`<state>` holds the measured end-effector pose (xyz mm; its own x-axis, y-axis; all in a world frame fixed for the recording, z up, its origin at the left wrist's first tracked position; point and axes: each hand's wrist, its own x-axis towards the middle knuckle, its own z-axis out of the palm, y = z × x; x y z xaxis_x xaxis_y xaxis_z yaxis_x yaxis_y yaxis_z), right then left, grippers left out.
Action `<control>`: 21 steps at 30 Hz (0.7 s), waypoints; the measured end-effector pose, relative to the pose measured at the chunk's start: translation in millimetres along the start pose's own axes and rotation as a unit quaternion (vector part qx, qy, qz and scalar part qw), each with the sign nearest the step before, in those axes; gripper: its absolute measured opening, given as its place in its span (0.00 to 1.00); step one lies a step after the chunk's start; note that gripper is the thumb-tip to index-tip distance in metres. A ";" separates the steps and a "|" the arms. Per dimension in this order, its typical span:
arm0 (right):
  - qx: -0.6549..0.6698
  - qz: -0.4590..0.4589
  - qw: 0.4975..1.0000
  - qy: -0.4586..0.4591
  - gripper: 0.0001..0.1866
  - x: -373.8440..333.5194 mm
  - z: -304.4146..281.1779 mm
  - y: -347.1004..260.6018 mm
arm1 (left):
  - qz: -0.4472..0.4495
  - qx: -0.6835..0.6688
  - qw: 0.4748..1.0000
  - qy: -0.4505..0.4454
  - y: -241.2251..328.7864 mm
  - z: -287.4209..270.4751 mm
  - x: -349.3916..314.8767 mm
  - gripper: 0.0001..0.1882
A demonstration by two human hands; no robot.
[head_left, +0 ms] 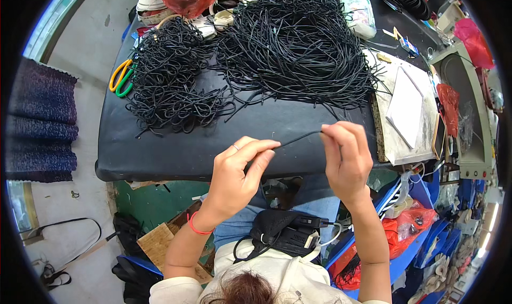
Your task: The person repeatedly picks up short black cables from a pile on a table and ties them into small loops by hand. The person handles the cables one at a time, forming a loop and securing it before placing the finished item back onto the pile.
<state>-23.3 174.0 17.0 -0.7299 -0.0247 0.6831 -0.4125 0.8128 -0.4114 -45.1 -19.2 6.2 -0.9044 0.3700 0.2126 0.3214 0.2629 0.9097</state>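
No legible text or numbers

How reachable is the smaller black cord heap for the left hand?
Probably yes: only black tabletop lies between the left hand and the smaller black cord heap, though that hand pinches a single black cord.

A black-covered counter (154, 152), its front edge bare, carries two heaps of black cord: a smaller, loopy tangle (173, 74) on the left and a larger, longer-stranded pile (301, 50) beside it. Yellow and green handle loops (126, 81) poke out past the tangle; a white-and-green packet (358, 13) sits behind right, a pale board (393, 145) along the right
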 end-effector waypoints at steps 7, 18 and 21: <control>0.128 0.157 0.978 -0.056 0.11 -1.2 15.6 -29.7 | -0.267 -0.460 0.847 -0.014 -2.7 20.7 0.6 0.10; 0.171 0.155 0.968 -0.102 0.14 -10.5 24.4 -35.3 | -0.245 -0.471 0.846 0.039 -14.1 27.2 -4.0 0.08; 0.103 0.098 0.984 -0.107 0.12 -13.6 16.8 -27.1 | -0.228 -0.593 0.770 0.065 -15.9 19.0 -0.3 0.07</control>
<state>-11.3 142.5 8.7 -0.8954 -0.0183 0.4449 -0.3377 0.6791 -0.6517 -44.7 -6.5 -15.1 -0.8924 0.3672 -0.2625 -0.4504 -0.6872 0.5700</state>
